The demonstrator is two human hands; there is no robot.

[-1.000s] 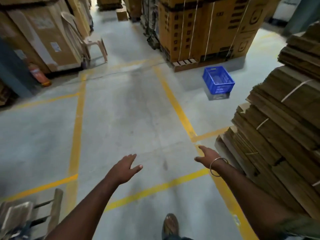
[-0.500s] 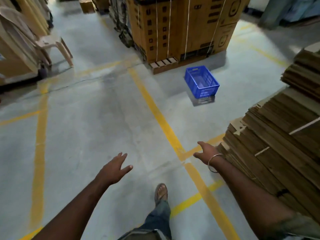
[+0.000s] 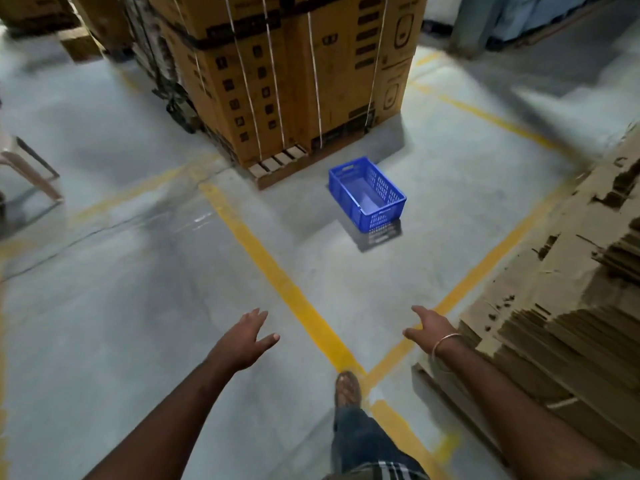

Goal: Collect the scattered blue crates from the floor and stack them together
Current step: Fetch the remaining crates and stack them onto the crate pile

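Observation:
One blue plastic crate (image 3: 367,194) with perforated walls stands upright and empty on the grey concrete floor, just in front of a strapped pallet of cardboard boxes. My left hand (image 3: 244,341) is stretched forward with spread, straight fingers and holds nothing. My right hand (image 3: 429,327), with a metal bangle on the wrist, is likewise extended and empty. Both hands are well short of the crate, which lies ahead between them and slightly right of centre.
A tall pallet of strapped cardboard boxes (image 3: 294,74) rises behind the crate. Stacks of flattened cardboard (image 3: 561,323) line the right side. Yellow floor lines (image 3: 277,271) cross ahead. A plastic chair (image 3: 27,168) stands at far left. My sandalled foot (image 3: 348,389) steps forward.
I have walked closer: the crate and the box pallet now appear larger and nearer to the centre. Both hands stay extended and empty.

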